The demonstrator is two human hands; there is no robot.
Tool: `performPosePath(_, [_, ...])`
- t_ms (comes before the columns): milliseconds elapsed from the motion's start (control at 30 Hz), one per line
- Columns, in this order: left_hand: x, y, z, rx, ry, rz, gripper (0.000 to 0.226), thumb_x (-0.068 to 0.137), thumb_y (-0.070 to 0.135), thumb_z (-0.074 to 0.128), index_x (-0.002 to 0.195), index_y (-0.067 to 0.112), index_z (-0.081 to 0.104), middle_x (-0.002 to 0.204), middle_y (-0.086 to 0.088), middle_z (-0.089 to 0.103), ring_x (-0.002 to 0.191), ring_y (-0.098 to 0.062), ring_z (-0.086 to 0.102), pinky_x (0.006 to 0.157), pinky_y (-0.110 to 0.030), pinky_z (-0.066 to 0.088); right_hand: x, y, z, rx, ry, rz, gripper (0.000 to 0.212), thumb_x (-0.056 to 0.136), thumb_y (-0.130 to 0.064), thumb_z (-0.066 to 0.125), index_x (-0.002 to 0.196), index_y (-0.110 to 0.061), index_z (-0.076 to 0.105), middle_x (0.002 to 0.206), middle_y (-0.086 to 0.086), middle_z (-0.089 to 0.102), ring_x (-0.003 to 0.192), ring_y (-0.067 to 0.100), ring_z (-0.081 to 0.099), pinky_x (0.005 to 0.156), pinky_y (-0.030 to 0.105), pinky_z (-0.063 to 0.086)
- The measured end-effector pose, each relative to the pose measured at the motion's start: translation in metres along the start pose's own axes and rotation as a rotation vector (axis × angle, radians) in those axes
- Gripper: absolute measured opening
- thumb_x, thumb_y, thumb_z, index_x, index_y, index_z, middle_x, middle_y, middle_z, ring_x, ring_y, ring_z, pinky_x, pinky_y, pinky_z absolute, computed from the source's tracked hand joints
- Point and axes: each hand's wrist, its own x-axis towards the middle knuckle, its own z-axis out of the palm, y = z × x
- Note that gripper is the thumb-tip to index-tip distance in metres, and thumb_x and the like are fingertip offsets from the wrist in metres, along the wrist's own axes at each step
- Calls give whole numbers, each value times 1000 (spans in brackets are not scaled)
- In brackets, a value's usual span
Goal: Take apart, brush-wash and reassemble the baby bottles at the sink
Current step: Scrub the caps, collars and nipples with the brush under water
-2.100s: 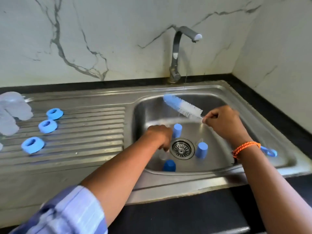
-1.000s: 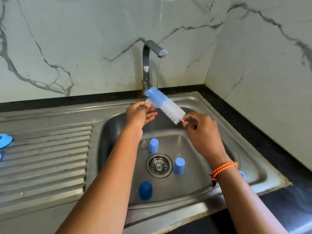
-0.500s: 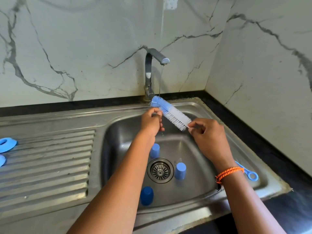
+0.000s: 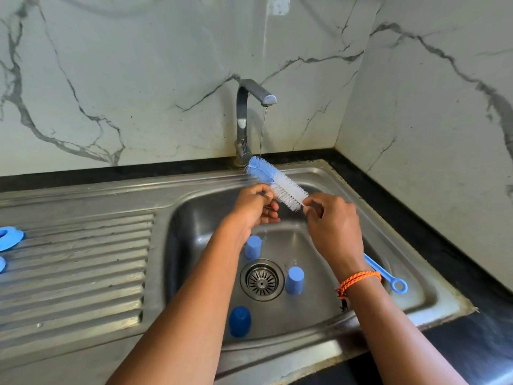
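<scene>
My right hand [image 4: 331, 226] grips the handle of a bottle brush [image 4: 277, 182] just below its bristles. The blue-and-white bristle head points up and left, and its tip sits under a thin stream of water [image 4: 262, 132] from the tap [image 4: 255, 93]. My left hand [image 4: 254, 205] pinches a small clear teat [image 4: 268, 194] against the lower bristles; my fingers hide most of it. The handle's ring end [image 4: 399, 286] sticks out behind my right wrist. Three blue caps [image 4: 253, 247] [image 4: 294, 276] [image 4: 240, 320] stand around the drain [image 4: 262, 279] in the sink basin [image 4: 327, 295].
Blue screw rings [image 4: 9, 238] lie on the ribbed drainboard [image 4: 83, 262] at the far left edge of view. Marble walls close off the back and right. A black counter edge [image 4: 416, 218] runs along the sink's right side.
My left hand rose from the sink floor with the small clear piece and met the brush under the tap. The view shifted right, so most drainboard parts left the frame.
</scene>
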Motion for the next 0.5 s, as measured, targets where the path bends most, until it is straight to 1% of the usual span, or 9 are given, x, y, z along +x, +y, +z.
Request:
performPosePath(67, [0, -1, -2, -13, 4, -13, 26, 108, 1, 46, 91, 5, 66, 75, -12, 63, 60, -22, 59, 71, -43, 64, 1, -1, 0, -5, -4, -4, 14, 96, -13, 66, 96, -22, 76, 76, 1, 68, 74, 26, 62, 68, 40, 55])
performPosePath(100, [0, 0, -4, -22, 44, -9, 26, 107, 1, 46, 96, 2, 69, 78, -12, 65, 63, -22, 60, 73, -44, 64, 3, 0, -2, -2, -15, -5, 14, 96, -13, 67, 95, -23, 76, 74, -1, 67, 72, 24, 61, 66, 39, 53])
performPosePath(167, [3, 0, -11, -75, 191, 5, 24, 108, 4, 46, 105, 1, 69, 83, -13, 67, 70, -24, 63, 73, -40, 65, 7, 5, -8, 1, -63, 0, 15, 95, -14, 68, 94, -26, 77, 73, -8, 64, 72, 20, 59, 65, 36, 50])
performPosePath(200, [5, 0, -15, -124, 269, 12, 23, 108, 4, 46, 105, 3, 69, 83, -14, 66, 71, -25, 63, 69, -38, 65, 8, 6, -11, 4, -100, 3, 15, 95, -15, 69, 96, -27, 78, 74, -10, 64, 74, 18, 60, 67, 34, 48])
performPosePath(300, [13, 0, -26, -236, 432, 34, 22, 106, 1, 44, 103, 5, 65, 78, -13, 64, 67, -22, 61, 64, -32, 64, 8, 10, -18, 18, -189, -16, 15, 94, -17, 73, 99, -29, 81, 77, -13, 68, 75, 8, 60, 70, 27, 43])
performPosePath(367, [17, -2, -32, -237, 508, 50, 22, 106, 2, 44, 104, 7, 65, 76, -11, 64, 63, -20, 60, 66, -33, 63, 7, 14, -23, 13, -196, -9, 16, 93, -17, 74, 98, -30, 81, 78, -17, 69, 76, 6, 62, 69, 25, 44])
performPosePath(433, [21, -4, -36, -217, 555, 61, 21, 106, 5, 46, 100, 11, 66, 74, -8, 64, 62, -19, 59, 69, -35, 62, 7, 19, -28, 36, -167, 20, 17, 91, -16, 75, 94, -31, 82, 68, -22, 65, 70, 3, 60, 68, 25, 44])
performPosePath(500, [22, -6, -36, -183, 522, 53, 21, 106, 6, 48, 100, 10, 67, 75, -8, 63, 62, -20, 57, 68, -35, 62, 8, 21, -31, 76, -143, 34, 17, 90, -15, 76, 93, -31, 83, 59, -26, 62, 62, 0, 58, 63, 24, 42])
